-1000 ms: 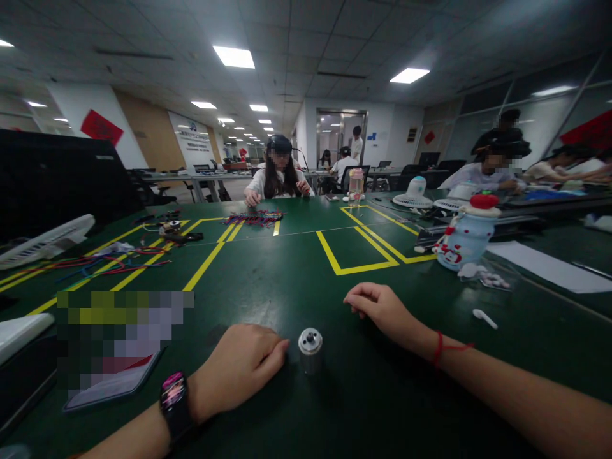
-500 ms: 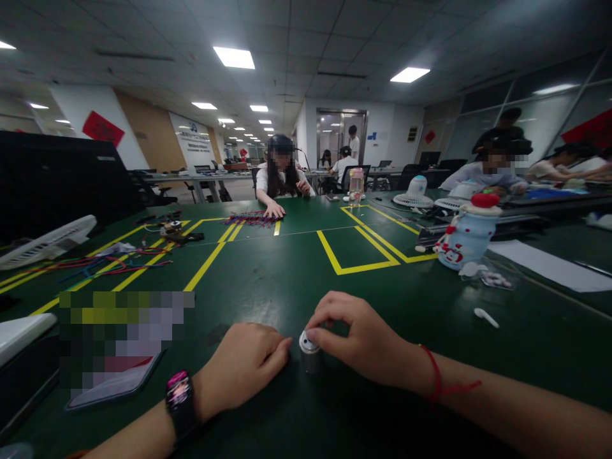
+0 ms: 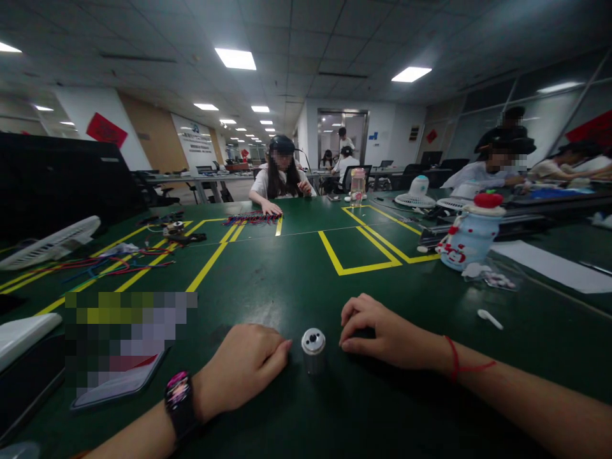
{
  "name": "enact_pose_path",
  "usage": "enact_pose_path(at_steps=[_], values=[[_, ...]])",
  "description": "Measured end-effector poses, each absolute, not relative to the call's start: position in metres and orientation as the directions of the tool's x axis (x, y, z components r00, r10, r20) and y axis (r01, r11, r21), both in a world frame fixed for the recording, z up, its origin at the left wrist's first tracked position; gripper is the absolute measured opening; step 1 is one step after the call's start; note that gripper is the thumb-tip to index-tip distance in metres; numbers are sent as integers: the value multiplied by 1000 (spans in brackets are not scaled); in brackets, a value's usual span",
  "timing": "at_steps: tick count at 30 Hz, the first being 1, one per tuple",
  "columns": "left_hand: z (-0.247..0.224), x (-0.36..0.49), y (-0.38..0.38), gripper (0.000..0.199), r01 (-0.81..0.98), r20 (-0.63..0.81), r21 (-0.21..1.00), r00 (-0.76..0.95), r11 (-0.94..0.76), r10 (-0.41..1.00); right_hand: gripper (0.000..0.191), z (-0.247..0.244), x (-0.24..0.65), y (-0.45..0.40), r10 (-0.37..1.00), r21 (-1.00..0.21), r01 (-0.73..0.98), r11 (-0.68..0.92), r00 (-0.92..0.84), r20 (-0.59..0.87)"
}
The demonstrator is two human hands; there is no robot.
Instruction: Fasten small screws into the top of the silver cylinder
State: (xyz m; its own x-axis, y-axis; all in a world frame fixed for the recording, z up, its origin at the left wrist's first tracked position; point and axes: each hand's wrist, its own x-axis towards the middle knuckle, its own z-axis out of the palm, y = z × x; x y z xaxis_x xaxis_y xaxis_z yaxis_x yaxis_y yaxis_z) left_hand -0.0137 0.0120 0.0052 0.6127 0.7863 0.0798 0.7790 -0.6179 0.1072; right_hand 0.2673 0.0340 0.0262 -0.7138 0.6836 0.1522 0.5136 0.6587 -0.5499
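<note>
A small silver metal cylinder (image 3: 313, 350) stands upright on the green table (image 3: 268, 280), with dark holes in its top face. Just to its left, my left hand (image 3: 246, 363) rests on the table with the fingers curled under and the thumb along the side; its fingertips are hidden. My right hand (image 3: 377, 335) lies to the right of the cylinder, apart from it, fingers loosely bent with a gap to the thumb and nothing between them.
Pixelated flat item (image 3: 129, 350) and white-topped box (image 3: 26, 338) at left, behind them loose wires (image 3: 124, 264). Blue bottle (image 3: 471, 236), small bag (image 3: 495, 278), white earbud (image 3: 490, 319) and paper (image 3: 554, 264) at right. Across the table, a person's hand (image 3: 271, 208) touches a wire bundle (image 3: 248, 219).
My right hand has let go of the cylinder's top and moved right. The cylinder stands in full view. My left hand has hardly moved.
</note>
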Motion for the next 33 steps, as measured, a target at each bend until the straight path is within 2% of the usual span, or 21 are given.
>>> enact_pose_path(at_steps=[11, 16, 20, 23, 28, 33], values=[[3, -15, 12, 46, 772, 71, 113, 622, -626, 780, 15, 23, 269, 36, 673, -567, 507, 649, -730, 118], [5, -14, 12, 46, 777, 70, 104, 617, -621, 784, 16, 26, 262, 36, 759, -689, 452, 567, -611, 224], [5, -12, 12, 46, 785, 65, 107, 607, -611, 792, 12, 38, 252, 30, 798, -701, 454, 550, -533, 281], [4, -12, 12, 46, 786, 72, 101, 606, -610, 793, 11, 49, 252, 25, 752, -652, 482, 585, -624, 213], [2, -13, 11, 47, 784, 87, 90, 608, -614, 789, 25, 49, 262, 26, 706, -591, 586, 554, -708, -39], [5, -13, 11, 46, 775, 76, 119, 616, -621, 784, 31, 39, 267, 35, 711, -600, 602, 527, -699, -76]])
